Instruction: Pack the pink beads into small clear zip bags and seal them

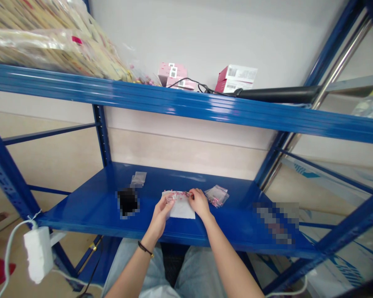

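Observation:
My left hand (162, 214) and my right hand (199, 203) meet above a white paper sheet (182, 212) lying on a blue steel shelf (81, 207). Between their fingertips they pinch a small clear plastic bag with pink beaded contents (179, 195). To the right of my right hand lies a small pile of clear bags holding pink items (216, 196). An empty-looking clear bag (138, 179) sits farther left, behind a pixelated dark object (128, 202). A black cord bracelet (145, 248) circles my left wrist.
Overhead, a blue shelf beam (174, 101) carries pink boxes (173, 75), white-and-red boxes (235, 78), a black cable and handle (276, 94), and large plastic packs (46, 43). A blurred patch (275, 223) covers the shelf's right side. A white adapter (39, 254) hangs at lower left.

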